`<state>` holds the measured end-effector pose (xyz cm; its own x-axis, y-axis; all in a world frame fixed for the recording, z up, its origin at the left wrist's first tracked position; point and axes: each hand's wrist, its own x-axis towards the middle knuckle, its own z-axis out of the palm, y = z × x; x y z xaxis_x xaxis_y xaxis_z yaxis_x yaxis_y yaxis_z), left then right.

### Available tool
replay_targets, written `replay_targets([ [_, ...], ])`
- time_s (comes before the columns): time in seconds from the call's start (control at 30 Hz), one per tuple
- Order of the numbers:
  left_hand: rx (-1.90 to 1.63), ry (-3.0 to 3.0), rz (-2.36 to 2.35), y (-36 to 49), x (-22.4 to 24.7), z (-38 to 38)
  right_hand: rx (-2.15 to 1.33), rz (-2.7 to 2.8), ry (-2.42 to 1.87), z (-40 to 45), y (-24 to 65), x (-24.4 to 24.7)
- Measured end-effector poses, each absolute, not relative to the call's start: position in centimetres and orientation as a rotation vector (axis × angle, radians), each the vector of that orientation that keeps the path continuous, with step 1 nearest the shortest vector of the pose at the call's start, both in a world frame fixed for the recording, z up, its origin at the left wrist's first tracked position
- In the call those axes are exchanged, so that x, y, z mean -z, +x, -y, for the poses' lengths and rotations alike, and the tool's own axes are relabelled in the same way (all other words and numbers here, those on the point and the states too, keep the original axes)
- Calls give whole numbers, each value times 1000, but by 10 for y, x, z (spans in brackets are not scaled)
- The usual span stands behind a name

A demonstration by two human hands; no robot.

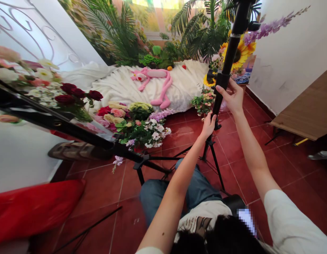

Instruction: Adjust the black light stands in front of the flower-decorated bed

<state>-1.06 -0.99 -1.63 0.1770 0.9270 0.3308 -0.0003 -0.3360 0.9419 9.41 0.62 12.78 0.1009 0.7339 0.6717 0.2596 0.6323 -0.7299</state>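
A black light stand rises in front of me, its legs spread on the floor and its upper end running out of the top of the view. My right hand is closed around the pole at the wider clamp collar, the thumb across its near side. Lower down, my left hand grips the same pole just above the leg joint; part of its fingers is hidden. From the collar a small knob sticks out on the left. Another black knob shows higher up the stand.
A second black stand slants across on the left. Artificial flowers lie beyond it. At the back, a pink plush toy rests on white cloth. A brown board stands right; red fabric lies at lower left.
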Motion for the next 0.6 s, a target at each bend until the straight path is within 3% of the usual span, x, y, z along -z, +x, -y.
replay_targets([
  [0.3,-1359,1553,-985,-5,21,10,-381,1389,-886,33,88,-120],
  [0.43,-1354,1560,-946,-6,22,7,-311,1675,-1150,79,107,-81],
  [0.6,-1331,1583,-939,-7,22,6,32,2064,-1413,104,122,-29],
])
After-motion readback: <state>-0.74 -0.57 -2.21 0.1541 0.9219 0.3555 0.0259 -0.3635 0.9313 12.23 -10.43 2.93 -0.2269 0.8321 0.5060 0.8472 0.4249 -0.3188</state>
